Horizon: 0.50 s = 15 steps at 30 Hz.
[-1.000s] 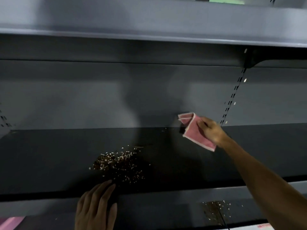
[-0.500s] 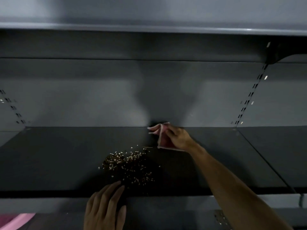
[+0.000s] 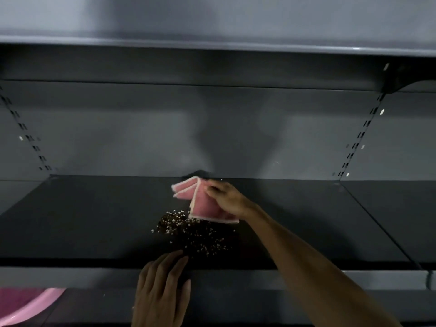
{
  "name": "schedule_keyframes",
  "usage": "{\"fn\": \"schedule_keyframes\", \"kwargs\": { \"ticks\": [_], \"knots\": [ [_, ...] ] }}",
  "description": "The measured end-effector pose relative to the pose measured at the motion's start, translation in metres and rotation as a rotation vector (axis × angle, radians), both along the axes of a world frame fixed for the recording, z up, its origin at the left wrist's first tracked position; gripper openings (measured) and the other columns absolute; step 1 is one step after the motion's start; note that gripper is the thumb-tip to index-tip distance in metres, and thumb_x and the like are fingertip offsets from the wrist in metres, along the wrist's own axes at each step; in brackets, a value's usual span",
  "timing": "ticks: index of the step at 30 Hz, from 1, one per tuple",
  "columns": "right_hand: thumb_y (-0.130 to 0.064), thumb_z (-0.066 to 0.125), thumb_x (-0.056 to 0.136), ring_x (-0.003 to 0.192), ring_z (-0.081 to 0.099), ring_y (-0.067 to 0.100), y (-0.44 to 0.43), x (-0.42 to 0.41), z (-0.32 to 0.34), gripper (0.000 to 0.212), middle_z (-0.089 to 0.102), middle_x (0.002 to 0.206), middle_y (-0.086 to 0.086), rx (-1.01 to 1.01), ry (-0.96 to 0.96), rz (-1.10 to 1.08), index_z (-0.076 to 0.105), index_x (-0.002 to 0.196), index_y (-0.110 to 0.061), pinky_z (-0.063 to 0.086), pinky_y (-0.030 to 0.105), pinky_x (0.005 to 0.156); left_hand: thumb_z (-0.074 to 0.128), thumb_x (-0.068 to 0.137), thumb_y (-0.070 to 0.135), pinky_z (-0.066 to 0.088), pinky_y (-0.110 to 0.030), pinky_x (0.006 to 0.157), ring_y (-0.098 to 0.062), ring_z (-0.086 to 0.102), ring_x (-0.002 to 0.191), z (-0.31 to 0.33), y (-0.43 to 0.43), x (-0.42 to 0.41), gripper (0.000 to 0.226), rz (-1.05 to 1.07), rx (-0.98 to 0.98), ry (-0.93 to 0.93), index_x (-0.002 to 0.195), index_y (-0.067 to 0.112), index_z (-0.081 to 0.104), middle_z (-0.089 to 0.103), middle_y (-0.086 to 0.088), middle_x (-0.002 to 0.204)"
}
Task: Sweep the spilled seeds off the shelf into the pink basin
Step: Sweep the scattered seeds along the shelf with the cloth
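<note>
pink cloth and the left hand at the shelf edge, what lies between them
In the head view, the pile of spilled seeds lies on the dark shelf between the pink cloth, held by the right hand, and the left hand.

The shelf is dark and flat, with a grey strip along its front edge. A pile of small seeds, dark and pale mixed, lies on it near the middle, closer to the front edge than the back. A pink cloth rests its bottom edge on the shelf just behind the seeds. Fingertips touch the front edge beside the pile.
</note>
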State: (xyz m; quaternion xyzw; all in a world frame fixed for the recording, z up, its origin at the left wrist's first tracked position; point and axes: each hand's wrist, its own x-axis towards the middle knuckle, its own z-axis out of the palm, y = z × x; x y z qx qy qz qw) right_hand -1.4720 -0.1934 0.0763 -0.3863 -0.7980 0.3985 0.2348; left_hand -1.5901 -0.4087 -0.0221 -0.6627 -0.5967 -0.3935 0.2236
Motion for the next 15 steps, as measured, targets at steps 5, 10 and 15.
{"fn": "schedule_keyframes", "kwargs": {
  "ticks": [5, 10, 15],
  "knots": [
    [-0.014, 0.049, 0.094, 0.069, 0.060, 0.003, 0.013, 0.042, 0.027, 0.020, 0.066, 0.083, -0.006, -0.228, 0.388, -0.215, 0.066, 0.106, -0.011, 0.050, 0.020, 0.074, 0.045, 0.096, 0.032, 0.036, -0.031, 0.106, -0.021, 0.052, 0.119, 0.009, -0.009, -0.007, 0.032, -0.080, 0.010, -0.022, 0.121, 0.014, 0.056, 0.059, -0.005, 0.127],
    [-0.018, 0.043, 0.097, 0.082, 0.064, 0.023, 0.021, 0.126, 0.045, 0.021, 0.069, 0.094, 0.006, -0.166, 0.365, -0.377, 0.064, 0.096, -0.020, 0.054, 0.031, 0.078, 0.051, 0.091, 0.021, 0.042, -0.048, 0.103, -0.029, 0.054, 0.120, 0.011, -0.019, -0.039, 0.035, -0.015, 0.015, 0.018, 0.124, 0.010, 0.055, 0.060, -0.013, 0.128],
    [-0.027, 0.038, 0.098, 0.074, 0.062, 0.023, -0.005, 0.193, 0.030, 0.025, 0.065, 0.089, 0.008, -0.117, -0.026, -0.450, 0.061, 0.103, -0.021, 0.051, 0.029, 0.063, 0.046, 0.091, 0.019, 0.042, -0.054, 0.101, -0.030, 0.055, 0.119, 0.021, -0.034, -0.073, 0.038, 0.066, -0.046, 0.007, 0.122, 0.003, 0.062, 0.060, -0.013, 0.131]
  ]
}}
